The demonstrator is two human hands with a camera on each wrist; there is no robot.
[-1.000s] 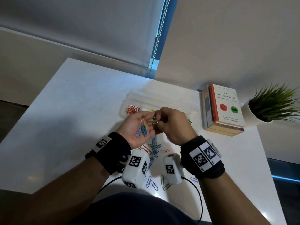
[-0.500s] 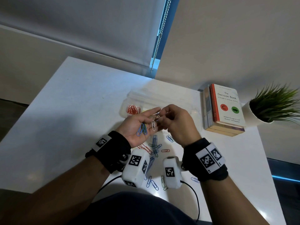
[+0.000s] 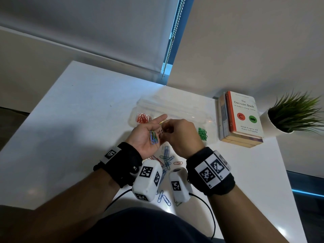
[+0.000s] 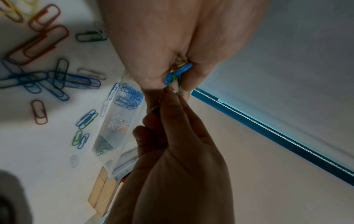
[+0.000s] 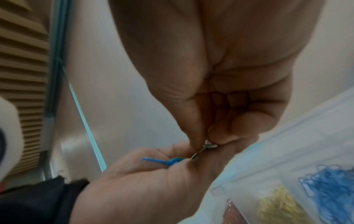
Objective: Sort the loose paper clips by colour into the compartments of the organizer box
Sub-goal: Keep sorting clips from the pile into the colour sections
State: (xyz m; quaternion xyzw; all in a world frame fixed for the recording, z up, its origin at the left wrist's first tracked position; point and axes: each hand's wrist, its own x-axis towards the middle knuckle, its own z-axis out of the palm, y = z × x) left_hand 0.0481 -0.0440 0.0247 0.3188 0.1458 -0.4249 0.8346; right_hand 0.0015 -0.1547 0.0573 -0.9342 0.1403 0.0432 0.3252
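My left hand [image 3: 146, 131] lies palm up above the table, and a small bunch of blue, green and yellow clips [image 3: 154, 137] rests in the palm. My right hand [image 3: 178, 133] is right beside it and pinches a white clip [image 3: 162, 131] between thumb and forefinger; the right wrist view shows the pinched white clip [image 5: 209, 145] just over the left palm. Behind the hands stands the clear organizer box [image 3: 175, 106], with red clips [image 3: 142, 118] in its left compartment and green clips [image 3: 202, 133] at its right end. Loose clips [image 3: 165, 159] lie on the table under my wrists.
A stack of books [image 3: 243, 118] and a potted plant [image 3: 294, 114] stand right of the box. The box also holds blue clips [image 5: 329, 186] and yellow clips [image 5: 277, 207]. More loose clips [image 3: 164, 199] lie near the table's front edge.
My right hand has drawn a white clip out of the bunch in the left palm. The left fingers have straightened, and both hands sit slightly further back.
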